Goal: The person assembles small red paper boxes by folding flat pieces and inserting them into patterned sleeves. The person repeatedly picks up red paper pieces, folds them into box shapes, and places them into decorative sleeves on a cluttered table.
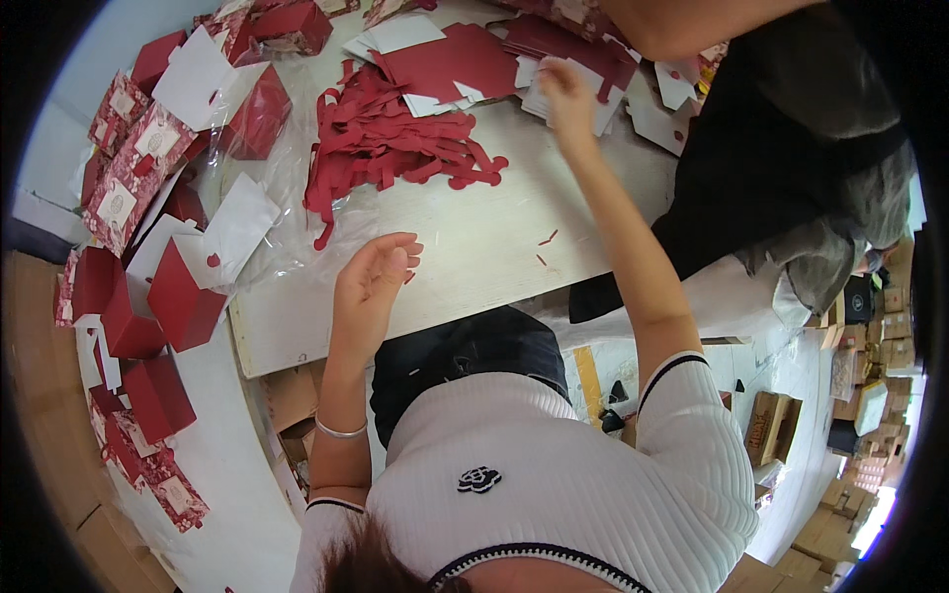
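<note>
Flat red-and-white card blanks [465, 59] lay stacked near tabletop's [474, 247] far edge, right hand [565, 94] reaching onto them, fingers bent down on the white sheets; grip not clear. Left hand [374, 282] hovered empty near the front edge, fingers loosely curled apart. Red paper strips [386, 138] heaped between, folded red boxes [148, 306] along the left edge.

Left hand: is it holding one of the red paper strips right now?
No, the left hand is empty, curled above the white table, apart from the red strips.

A co-worker's arm [682, 25] is cut off by the top edge.
</note>
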Demonstrator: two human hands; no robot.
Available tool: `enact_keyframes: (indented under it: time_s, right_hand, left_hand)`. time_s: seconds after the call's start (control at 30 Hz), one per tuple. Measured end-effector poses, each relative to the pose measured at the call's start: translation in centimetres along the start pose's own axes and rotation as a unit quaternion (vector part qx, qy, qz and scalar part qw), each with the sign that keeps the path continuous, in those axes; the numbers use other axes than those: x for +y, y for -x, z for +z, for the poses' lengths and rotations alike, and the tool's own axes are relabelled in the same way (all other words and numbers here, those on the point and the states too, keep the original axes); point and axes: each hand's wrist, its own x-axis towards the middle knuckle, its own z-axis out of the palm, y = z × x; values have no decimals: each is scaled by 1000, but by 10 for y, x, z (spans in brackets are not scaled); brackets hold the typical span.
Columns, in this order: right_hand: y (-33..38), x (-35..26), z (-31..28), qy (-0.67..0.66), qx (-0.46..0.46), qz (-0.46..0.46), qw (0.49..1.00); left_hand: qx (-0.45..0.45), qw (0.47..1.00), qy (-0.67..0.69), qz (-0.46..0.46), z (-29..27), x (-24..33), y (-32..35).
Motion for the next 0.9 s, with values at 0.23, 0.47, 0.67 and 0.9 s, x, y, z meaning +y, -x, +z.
enact_keyframes:
  time_s: [0.23,0.47,0.67,0.9]
  right_hand:
    - [-12,14,50,396,-233,-244,854]
    - [-4,-18,20,308,-207,-313,874]
    - [-3,-57,-7,281,9,-464,840]
    - [0,-3,0,419,-232,-291,828]
  left_hand:
    - [0,999,46,13,2,-8,5]
    - [9,998,61,27,-2,-13,5]
    - [42,998,30,47,3,3,-1]
    - [-1,997,21,72,19,6,-6]
